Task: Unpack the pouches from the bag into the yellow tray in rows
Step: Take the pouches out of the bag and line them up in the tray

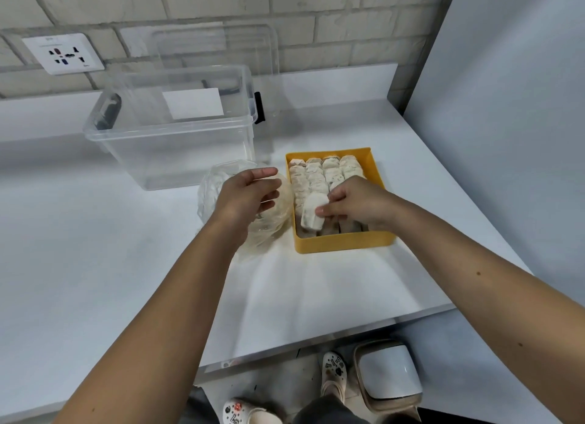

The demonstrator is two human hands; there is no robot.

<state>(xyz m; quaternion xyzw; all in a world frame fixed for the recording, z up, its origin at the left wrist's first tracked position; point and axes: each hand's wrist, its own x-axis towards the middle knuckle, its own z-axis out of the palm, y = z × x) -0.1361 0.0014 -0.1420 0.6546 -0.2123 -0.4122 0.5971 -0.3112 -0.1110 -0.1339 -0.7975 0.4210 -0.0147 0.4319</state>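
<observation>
A yellow tray [343,243] sits on the white table and holds several rows of pale pouches [332,170]. My right hand [354,202] is over the tray's near half and pinches one white pouch [311,213] above the left rows. A crumpled clear plastic bag [269,227] lies just left of the tray. My left hand [247,195] hovers over the bag with fingers loosely curved and nothing in them.
A large clear plastic storage box [177,129] stands behind the bag, its lid [215,46] leaning on the brick wall. A wall socket [63,54] is at the far left. The table edge [316,344] runs near me, with a white bin [389,373] on the floor below.
</observation>
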